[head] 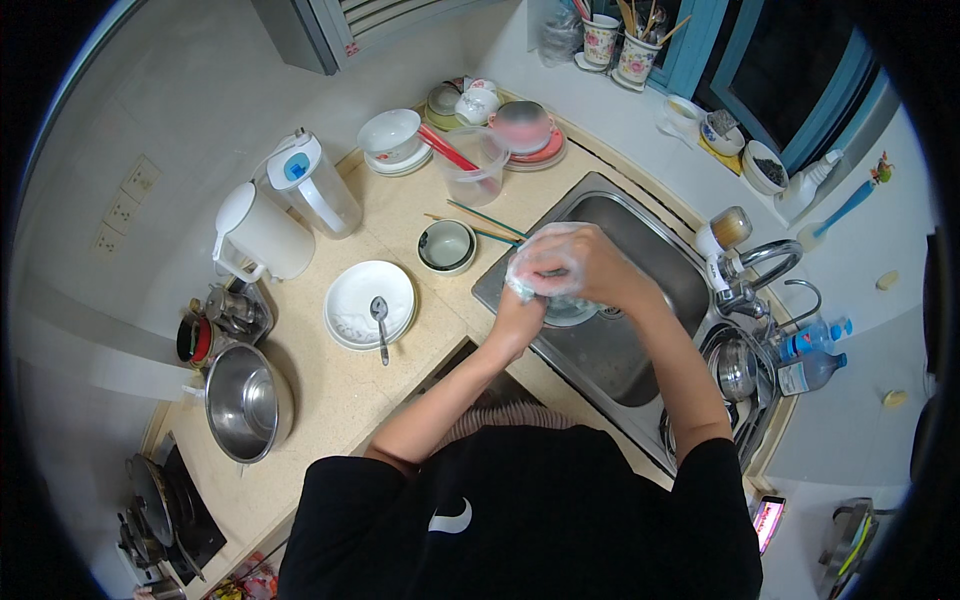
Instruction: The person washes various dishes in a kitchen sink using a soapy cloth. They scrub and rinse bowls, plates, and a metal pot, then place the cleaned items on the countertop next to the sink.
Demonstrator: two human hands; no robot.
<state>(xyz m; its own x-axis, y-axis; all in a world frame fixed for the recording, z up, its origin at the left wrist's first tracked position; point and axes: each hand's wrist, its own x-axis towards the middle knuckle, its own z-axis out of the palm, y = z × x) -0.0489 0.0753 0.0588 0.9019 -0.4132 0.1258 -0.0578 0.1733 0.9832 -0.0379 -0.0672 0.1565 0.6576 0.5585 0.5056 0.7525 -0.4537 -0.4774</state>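
Note:
Above the left edge of a steel sink [630, 352], my left hand [519, 319] and my right hand [574, 264] press together around something hidden in white foam. Suds coat the right fingers, with the left hand lower and closer to my body. Directly below them shows the rim of a pale dish [571, 313], mostly covered by my hands. Several thin chopsticks [486, 218] with teal parts lie over the counter, their near ends reaching the sink rim beside my right hand. A small nested bowl [447, 246] stands left of these.
Stacked white plates with a spoon [380, 319], a steel pot [247, 405] and two white jugs line the left counter. Behind stand a clear plastic tub [474, 169] and stacked bowls [390, 136]. The faucet [750, 277] and a rack of steelware [735, 367] flank the sink's right side.

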